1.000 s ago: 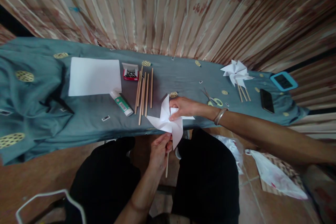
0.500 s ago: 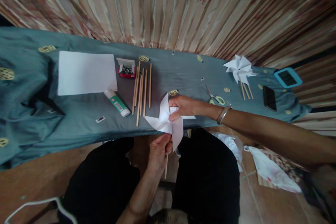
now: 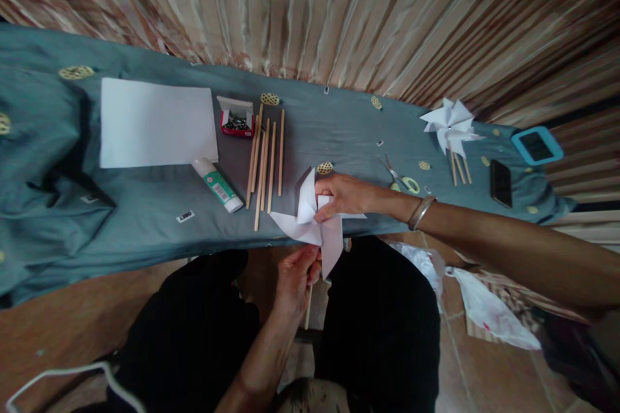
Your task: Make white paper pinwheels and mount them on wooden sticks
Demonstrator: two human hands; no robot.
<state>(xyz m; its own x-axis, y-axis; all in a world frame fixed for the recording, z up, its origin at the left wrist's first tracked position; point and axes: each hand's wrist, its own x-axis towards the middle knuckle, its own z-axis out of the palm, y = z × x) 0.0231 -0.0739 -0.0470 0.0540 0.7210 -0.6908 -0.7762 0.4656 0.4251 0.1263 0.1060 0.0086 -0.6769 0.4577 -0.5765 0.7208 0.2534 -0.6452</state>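
A white paper pinwheel point(image 3: 332, 245) is held over the table's front edge, between my two hands. My right hand point(image 3: 336, 195) grips it from above, thumb near the centre and fingers on an upper blade; the pinwheel's centre is partly covered. Just below, my left hand point(image 3: 296, 274) is closed around a thin wooden stick point(image 3: 309, 310), whose lower end points down between my knees. The stick's upper end is hidden behind the paper, so I cannot tell how the two are joined.
On the cloth-covered table point(image 3: 334, 132) lie a paper stack point(image 3: 157, 122), a glue stick point(image 3: 219, 186), an open box of pins point(image 3: 237, 124), several wooden sticks point(image 3: 271, 168), scissors point(image 3: 400, 177), finished pinwheels point(image 3: 449, 126), a phone point(image 3: 500, 182) and a blue-framed device point(image 3: 537, 144).
The view has shifted slightly, so the table items sit a little differently in frame. Both hands keep the same hold on the pinwheel and stick.
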